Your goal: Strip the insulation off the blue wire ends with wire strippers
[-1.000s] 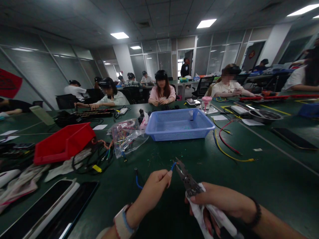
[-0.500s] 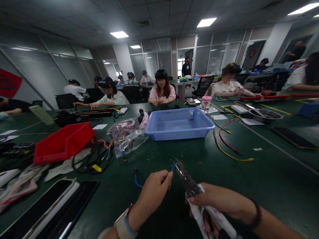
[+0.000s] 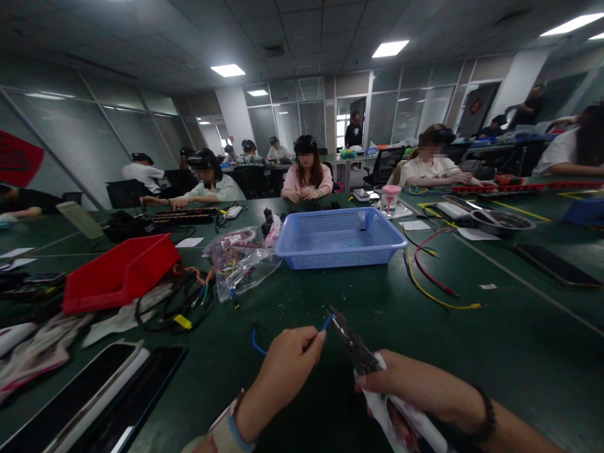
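A blue wire (image 3: 258,343) is pinched between the thumb and fingers of my left hand (image 3: 293,360). One end pokes out to the right, and the rest trails off behind the hand to the left. My right hand (image 3: 401,380) is closed round the white-wrapped handles of wire strippers (image 3: 356,347). Their metal jaws point up and left and meet the wire's short end near the tips. Whether the jaws have cut into the insulation is too small to see. Small scraps of insulation (image 3: 321,296) lie on the green table just beyond the jaws.
A blue mesh basket (image 3: 340,259) stands ahead, with a clear plastic bag (image 3: 245,267) of wires left of it. A red bin (image 3: 120,270), gloves (image 3: 47,352) and phones (image 3: 127,396) lie to the left. Loose yellow wire (image 3: 438,299) rests at right. People sit across the table.
The strippers' jaws look closer together on the wire's end than before. Both hands have shifted only slightly, still holding the wire and the tool.
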`<state>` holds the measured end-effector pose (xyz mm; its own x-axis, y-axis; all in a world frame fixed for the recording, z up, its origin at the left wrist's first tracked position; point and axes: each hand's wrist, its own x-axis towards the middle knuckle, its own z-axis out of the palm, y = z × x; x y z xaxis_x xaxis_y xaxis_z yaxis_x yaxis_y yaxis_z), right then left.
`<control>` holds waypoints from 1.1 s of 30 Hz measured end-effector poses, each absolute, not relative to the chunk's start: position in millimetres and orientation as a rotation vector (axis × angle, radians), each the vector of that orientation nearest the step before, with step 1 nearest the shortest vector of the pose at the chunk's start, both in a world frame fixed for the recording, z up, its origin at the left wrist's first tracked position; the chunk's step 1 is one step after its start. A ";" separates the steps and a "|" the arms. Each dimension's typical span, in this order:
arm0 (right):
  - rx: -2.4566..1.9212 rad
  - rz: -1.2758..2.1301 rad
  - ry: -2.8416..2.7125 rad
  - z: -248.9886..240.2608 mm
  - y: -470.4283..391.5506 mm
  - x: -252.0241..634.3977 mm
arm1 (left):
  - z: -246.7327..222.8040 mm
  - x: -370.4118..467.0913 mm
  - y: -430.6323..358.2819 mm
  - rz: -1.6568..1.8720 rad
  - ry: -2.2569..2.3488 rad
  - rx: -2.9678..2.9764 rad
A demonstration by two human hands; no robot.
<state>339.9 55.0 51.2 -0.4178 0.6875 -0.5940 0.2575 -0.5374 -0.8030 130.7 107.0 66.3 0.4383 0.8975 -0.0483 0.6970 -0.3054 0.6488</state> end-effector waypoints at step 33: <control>-1.461 1.894 -1.394 64.1 48.5 330.7 | 74.7 134.8 95.5 0.350 1.456 2.292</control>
<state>330.7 48.5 64.1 -0.3934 0.7624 -0.5137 0.2636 -0.4418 -0.8575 134.8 95.5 74.7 0.4259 0.9047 -0.0037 0.8044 -0.3768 0.4592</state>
